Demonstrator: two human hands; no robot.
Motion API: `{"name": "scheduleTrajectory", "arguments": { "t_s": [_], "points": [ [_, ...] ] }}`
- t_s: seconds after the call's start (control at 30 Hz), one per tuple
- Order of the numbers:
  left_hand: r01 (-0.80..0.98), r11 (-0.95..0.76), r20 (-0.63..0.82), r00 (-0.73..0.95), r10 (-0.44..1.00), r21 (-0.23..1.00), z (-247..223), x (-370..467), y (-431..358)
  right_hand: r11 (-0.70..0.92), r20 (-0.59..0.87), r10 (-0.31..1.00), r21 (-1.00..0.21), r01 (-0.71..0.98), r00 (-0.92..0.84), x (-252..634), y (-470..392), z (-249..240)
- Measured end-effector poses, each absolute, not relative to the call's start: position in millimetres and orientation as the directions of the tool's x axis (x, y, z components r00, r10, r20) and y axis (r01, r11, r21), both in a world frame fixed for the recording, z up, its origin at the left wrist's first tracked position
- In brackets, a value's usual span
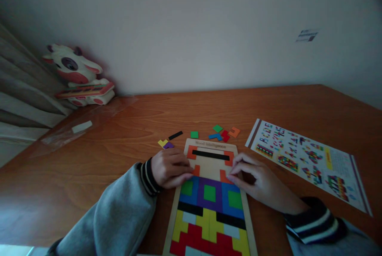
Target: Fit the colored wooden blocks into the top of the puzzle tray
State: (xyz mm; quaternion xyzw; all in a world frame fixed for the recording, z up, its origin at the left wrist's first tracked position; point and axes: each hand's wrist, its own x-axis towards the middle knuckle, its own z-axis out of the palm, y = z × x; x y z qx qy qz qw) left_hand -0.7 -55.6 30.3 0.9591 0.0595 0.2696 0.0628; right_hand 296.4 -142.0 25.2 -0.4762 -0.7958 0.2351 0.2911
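Note:
A wooden puzzle board (251,224) holds red, yellow, black, blue, purple, green and orange pieces, with bare wood showing in its upper part. Across that part lies a black bar (210,155) between orange pieces. My left hand (172,167) rests over the board's left edge, fingers bent together beside an orange piece; whatever is under the fingertips is hidden. At the right edge, my right hand (253,176) has thumb and fingertips pinched at the lower right orange piece (223,176). Whether it grips that piece is unclear.
Loose pieces lie beyond the board, among them a black bar (175,135), a green square (194,134) and an orange piece (234,132). A printed sheet (310,160) is at right, a cow toy (80,75) at back left, near clear plastic (59,140).

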Motion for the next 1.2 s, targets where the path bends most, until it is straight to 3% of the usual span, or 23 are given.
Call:
{"name": "scheduleTrajectory", "arguments": {
  "t_s": [0.2, 0.77, 1.2],
  "points": [
    [0.266, -0.955, 0.527, 0.797, 0.293, 0.128, 27.2, -4.5, -48.1, 0.404, 0.325, 0.914, -0.665, 0.628, -0.244, 298.2, -141.9, 21.9],
    [0.157, -0.98, 0.548, 0.812, 0.2, 0.125, 28.1, -1.8, -48.8, 0.559, 0.404, 0.825, -0.473, 0.681, -0.396, 299.6, -144.0, 18.3],
    [0.118, -0.98, 0.502, 0.845, 0.184, 0.161, 28.0, 0.8, -54.1, 0.574, 0.404, 0.816, -0.485, 0.66, -0.412, 298.4, -145.4, 22.3]
  ]
}}
